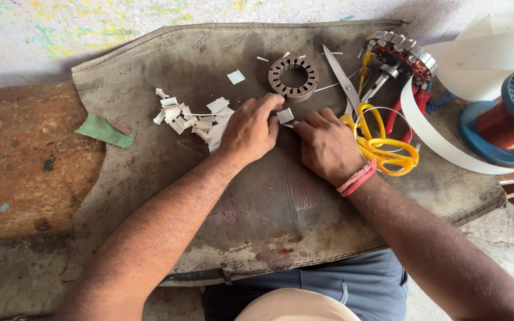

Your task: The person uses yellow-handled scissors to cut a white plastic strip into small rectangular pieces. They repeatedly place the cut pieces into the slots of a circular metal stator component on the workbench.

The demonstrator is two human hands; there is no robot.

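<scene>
On the bare brown slab left of your worn grey-brown work mat (150,178) lies one torn green paper scrap (105,130), just off the mat's left edge. On the mat, left of centre, sits one loose heap of small folded white paper slips (188,116); they overlap too much to count exactly, but there are well over ten.

Your left hand (250,129) rests knuckles up at the middle of the mat, fingers curled, thumb and fingertips pinching one small white paper square (285,115). Your right hand (328,145) meets it from the other side, fingers bent and pressed to the same square, so it sits between both hands, near the mat's centre and just below the ring. A pink band circles your right wrist.

Toward the mat's far edge lie one round grey laminated steel stator ring (293,76) and one separate white paper square (235,76), well apart from your hands, with a few tiny white offcuts scattered around.

Just beside your right hand lies one pair of yellow-handled scissors (370,134), blades pointing to the far edge. At the far right corner stands one wound stator with copper coils (403,54), and one long white paper strip (435,139) curls past it. Beyond the mat's right edge sits one blue spool of copper wire (504,122).
</scene>
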